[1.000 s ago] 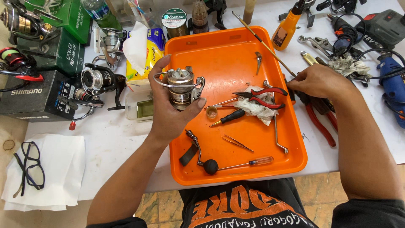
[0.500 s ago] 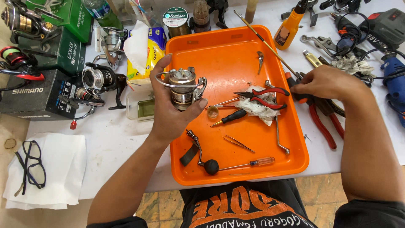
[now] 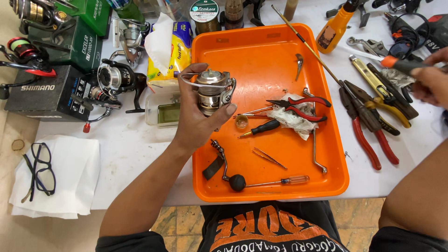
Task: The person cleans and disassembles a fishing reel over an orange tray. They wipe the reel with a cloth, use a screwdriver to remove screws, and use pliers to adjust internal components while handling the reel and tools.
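The right hand [image 3: 431,81] is half cut off — its fingers grip a screwdriver [image 3: 396,63]. Left hand [image 3: 198,119] fingers clasp a fishing reel [image 3: 212,88]; below them, the orange tray [image 3: 261,51] holds pliers [image 3: 298,105] — and a rag [image 3: 289,116].

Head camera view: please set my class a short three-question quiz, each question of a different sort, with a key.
1. True or false: the left hand holds the silver fishing reel above the orange tray.
2. Which tool does the right hand grip? A) the tweezers B) an orange-handled screwdriver C) the red-handled pliers
3. Fill in: the eyeglasses lie on a white ____.

Key
1. True.
2. B: the orange-handled screwdriver is in that hand, over the tools to the right of the tray; the tweezers and red-handled pliers lie in the tray.
3. Cloth.
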